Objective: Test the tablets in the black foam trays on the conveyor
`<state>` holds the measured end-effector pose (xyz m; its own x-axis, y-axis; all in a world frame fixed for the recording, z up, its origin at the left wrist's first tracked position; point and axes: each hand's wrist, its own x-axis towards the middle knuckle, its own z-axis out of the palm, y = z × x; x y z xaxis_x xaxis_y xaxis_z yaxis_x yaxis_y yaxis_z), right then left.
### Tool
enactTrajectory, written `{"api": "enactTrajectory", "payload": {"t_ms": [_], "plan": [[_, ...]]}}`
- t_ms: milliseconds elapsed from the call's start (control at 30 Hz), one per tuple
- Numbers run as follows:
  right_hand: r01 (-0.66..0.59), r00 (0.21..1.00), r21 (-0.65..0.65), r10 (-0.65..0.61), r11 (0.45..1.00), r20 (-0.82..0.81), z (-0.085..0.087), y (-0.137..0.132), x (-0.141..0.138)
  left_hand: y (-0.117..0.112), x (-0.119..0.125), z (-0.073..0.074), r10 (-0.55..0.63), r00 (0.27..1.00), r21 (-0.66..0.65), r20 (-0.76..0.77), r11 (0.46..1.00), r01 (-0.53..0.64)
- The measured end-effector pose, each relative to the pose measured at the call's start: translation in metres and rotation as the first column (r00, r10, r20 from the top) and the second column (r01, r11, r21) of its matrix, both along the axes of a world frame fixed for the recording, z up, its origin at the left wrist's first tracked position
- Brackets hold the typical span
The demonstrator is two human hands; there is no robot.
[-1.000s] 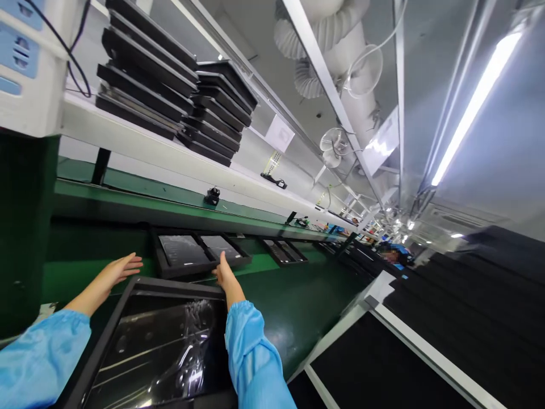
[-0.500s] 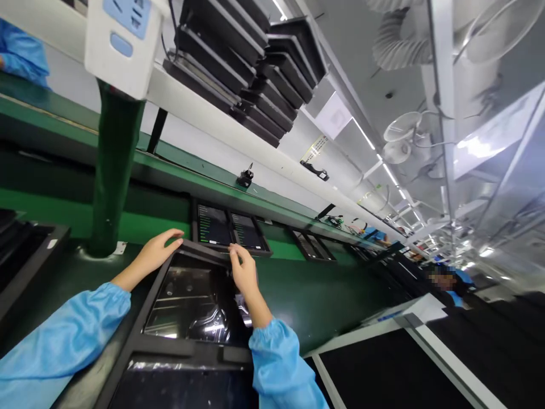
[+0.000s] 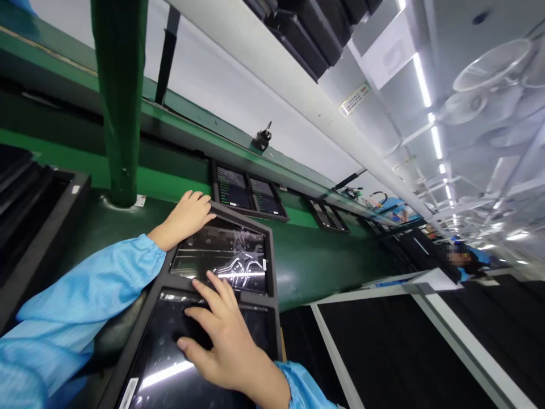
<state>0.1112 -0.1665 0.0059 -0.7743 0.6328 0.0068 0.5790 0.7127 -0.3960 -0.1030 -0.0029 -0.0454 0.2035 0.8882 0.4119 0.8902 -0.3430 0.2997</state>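
Note:
A black tray (image 3: 275, 272) with two compartments lies in front of me, a glossy dark screen panel in each. My left hand (image 3: 185, 218) grips the tray's far left corner, its fingers bent over the rim. Over the near screen panel (image 3: 162, 346), my right hand (image 3: 227, 341) is open with fingers spread, the fingertips close to the divider; whether they touch cannot be made out. The far screen panel (image 3: 223, 255) has a small white label on its right edge and reflects the ceiling lights.
Behind stands a tray with two lit screens (image 3: 249, 190); another similar tray (image 3: 327, 215) is farther right. Stacked black trays (image 3: 38, 216) are at left, beside a green post (image 3: 121, 102). A grey-framed black surface (image 3: 395, 341) is at right. A co-worker (image 3: 468, 258) is in the distance.
My right hand has left the far rim and come back over the near panel, fingers spreading. My left hand stays at the far left corner. The view has tilted down.

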Motion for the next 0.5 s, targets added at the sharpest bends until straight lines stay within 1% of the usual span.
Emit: {"api": "enactTrajectory", "payload": {"t_ms": [100,267,367,500], "plan": [[-0.01,0.998,-0.021,0.011,1.0,0.054,-0.004,-0.001,-0.013,0.0,-0.001,0.001,0.021,1.0,-0.019,-0.011,1.0,-0.021],[-0.022,0.996,-0.049,0.026,0.999,0.087,-0.009,0.01,-0.031,-0.004,-0.005,-0.001,0.055,0.998,-0.052,0.013,0.997,-0.054],[-0.026,0.996,-0.046,0.03,0.999,0.08,-0.013,0.014,-0.035,-0.004,-0.007,-0.003,0.05,0.998,-0.052,0.029,0.997,-0.049],[-0.023,0.998,-0.011,0.023,1.0,0.056,-0.016,0.011,-0.037,-0.003,-0.008,-0.008,0.032,0.998,-0.043,0.056,0.999,-0.03]]}}
